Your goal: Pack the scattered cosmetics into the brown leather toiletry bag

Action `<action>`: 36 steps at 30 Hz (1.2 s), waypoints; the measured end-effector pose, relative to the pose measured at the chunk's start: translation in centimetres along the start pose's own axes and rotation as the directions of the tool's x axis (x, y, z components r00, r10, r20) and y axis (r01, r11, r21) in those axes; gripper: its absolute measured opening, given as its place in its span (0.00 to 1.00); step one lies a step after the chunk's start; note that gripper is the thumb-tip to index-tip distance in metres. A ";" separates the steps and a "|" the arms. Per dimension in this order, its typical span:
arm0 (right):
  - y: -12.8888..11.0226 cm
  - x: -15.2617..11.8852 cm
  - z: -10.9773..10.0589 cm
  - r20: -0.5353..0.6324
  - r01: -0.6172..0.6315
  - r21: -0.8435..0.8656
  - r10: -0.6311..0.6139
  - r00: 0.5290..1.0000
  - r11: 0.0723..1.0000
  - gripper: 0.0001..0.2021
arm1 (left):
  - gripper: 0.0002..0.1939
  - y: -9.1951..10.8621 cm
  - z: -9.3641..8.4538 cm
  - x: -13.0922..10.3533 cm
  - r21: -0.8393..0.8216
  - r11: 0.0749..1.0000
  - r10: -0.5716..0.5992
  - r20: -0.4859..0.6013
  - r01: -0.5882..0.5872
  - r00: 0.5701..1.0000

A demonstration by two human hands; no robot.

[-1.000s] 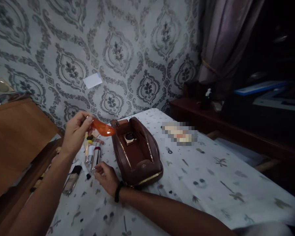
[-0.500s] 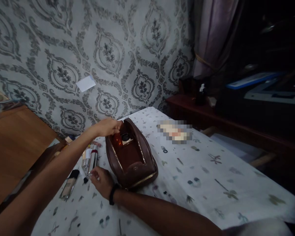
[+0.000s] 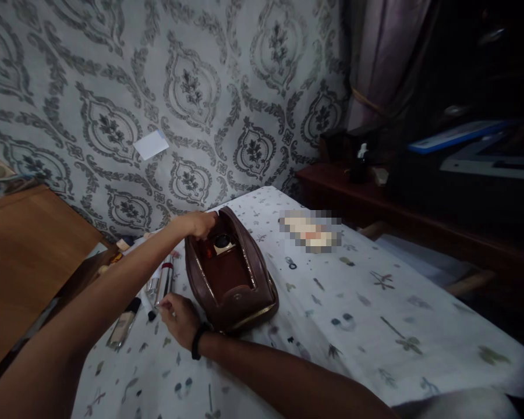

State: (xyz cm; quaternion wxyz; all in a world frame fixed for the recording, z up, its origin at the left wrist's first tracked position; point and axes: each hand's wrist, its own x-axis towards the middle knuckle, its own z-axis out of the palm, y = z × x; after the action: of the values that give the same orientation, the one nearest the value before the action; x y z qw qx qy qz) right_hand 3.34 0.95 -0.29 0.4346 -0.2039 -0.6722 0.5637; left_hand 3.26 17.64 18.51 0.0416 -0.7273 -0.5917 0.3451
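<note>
An unzipped brown leather cosmetic bag (image 3: 240, 305) lies on the patterned white cloth. My left hand (image 3: 201, 225) reaches into its far end with curled fingers, partly hidden by the bag's side; what they hold cannot be made out. Just below those fingers shows a reddish-amber item (image 3: 208, 251), beside a gold-edged compact (image 3: 223, 244) with a dark round centre. My right hand (image 3: 181, 323), wearing a black wristband, rests left of the bag. Its fingers curl together at the lower end of a clear tube with a red band (image 3: 166, 279); anything between them is hidden.
A foundation bottle with a black cap (image 3: 123, 327) and a small white tube (image 3: 147, 307) lie to the left. Beyond the bag is a pixelated item (image 3: 312, 231). A wooden cabinet (image 3: 39, 244) borders the left, a dark red ledge (image 3: 332, 186) the right.
My left hand has shifted slightly to the right and deeper over the bag's opening. Less of the amber item shows now. My right hand has stayed about where it was.
</note>
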 end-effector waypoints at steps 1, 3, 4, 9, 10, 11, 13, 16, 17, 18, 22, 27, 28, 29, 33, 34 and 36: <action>0.0 0.0 0.0 0.000 0.002 -0.001 -0.002 1.000 1.000 0.05 | 0.32 0.1 0.1 0.2 0.001 1.000 -0.009 0.009 0.009 1.000; 0.1 0.0 0.1 -0.003 0.004 -0.002 -0.004 1.000 1.000 0.05 | 0.31 0.1 0.1 0.5 0.000 1.000 -0.024 0.024 0.024 0.999; 0.1 0.0 0.1 -0.005 0.005 -0.004 -0.005 1.000 1.000 0.05 | 0.31 0.1 0.1 0.6 0.000 1.000 -0.028 0.024 0.028 0.999; 0.2 0.0 0.1 -0.006 0.010 -0.012 -0.010 1.000 1.000 0.07 | 0.27 -0.2 -0.1 1.0 0.012 0.999 -0.045 0.004 0.045 0.999; 0.2 0.0 0.1 -0.006 0.012 -0.014 -0.012 1.000 1.000 0.07 | 0.25 -0.2 -0.1 1.2 0.010 0.999 -0.047 0.010 0.047 0.999; 0.1 0.0 0.1 -0.006 0.013 -0.016 -0.013 1.000 1.000 0.07 | 0.23 -0.3 -0.1 1.3 0.007 0.999 -0.048 0.019 0.048 0.999; 0.1 0.0 0.1 -0.006 0.015 -0.021 -0.015 1.000 1.000 0.06 | 0.19 -0.5 0.0 1.5 -0.001 0.999 -0.049 0.035 0.049 0.998; 0.1 0.0 0.0 -0.002 0.015 -0.027 -0.015 1.000 1.000 0.05 | 0.22 -0.8 0.1 1.8 -0.006 0.999 -0.047 0.048 0.047 0.998; 0.1 0.0 0.0 0.000 0.015 -0.028 -0.015 1.000 0.999 0.05 | 0.24 -0.8 0.2 1.9 -0.007 0.999 -0.045 0.051 0.046 0.998; 0.1 0.1 0.0 0.001 0.014 -0.029 -0.014 1.000 0.999 0.05 | 0.26 -0.9 0.2 1.9 -0.010 0.999 -0.042 0.052 0.043 0.998; 0.1 0.1 0.0 0.004 0.013 -0.033 -0.013 1.000 0.999 0.05 | 0.32 -1.1 0.3 2.1 -0.020 0.999 -0.027 0.054 0.028 0.998; 0.2 0.2 0.0 0.006 0.011 -0.039 -0.011 1.000 0.999 0.05 | 0.24 -1.5 0.7 2.8 -0.014 1.000 -0.006 0.074 0.007 0.997; 0.2 0.2 0.0 0.008 0.011 -0.039 -0.011 1.000 0.999 0.05 | 0.23 -1.6 0.9 3.0 -0.009 1.000 -0.002 0.084 0.002 0.996; 0.2 0.2 0.0 0.010 0.011 -0.039 -0.011 1.000 0.999 0.05 | 0.23 -1.7 1.0 3.2 -0.001 1.000 0.003 0.092 -0.003 0.996; 0.1 0.1 0.0 0.021 0.006 -0.037 -0.006 1.000 0.999 0.05 | 0.23 -1.8 1.5 3.9 0.053 0.999 0.005 0.114 -0.011 0.993; 0.1 0.1 0.0 0.021 0.004 -0.037 -0.003 1.000 0.999 0.05 | 0.23 -1.8 1.6 4.0 0.067 0.998 0.001 0.113 -0.009 0.994; 0.1 0.0 0.0 0.022 -0.003 -0.038 0.004 1.000 0.999 0.05 | 0.22 -1.7 1.8 4.1 0.090 0.996 -0.001 0.094 -0.008 0.996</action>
State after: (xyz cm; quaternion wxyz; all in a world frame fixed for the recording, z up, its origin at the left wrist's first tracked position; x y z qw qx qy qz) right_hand 3.34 1.03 -0.38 0.4225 -0.2070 -0.6870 0.5538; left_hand 1.12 21.18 16.08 0.0463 -0.7087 -0.5755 0.4053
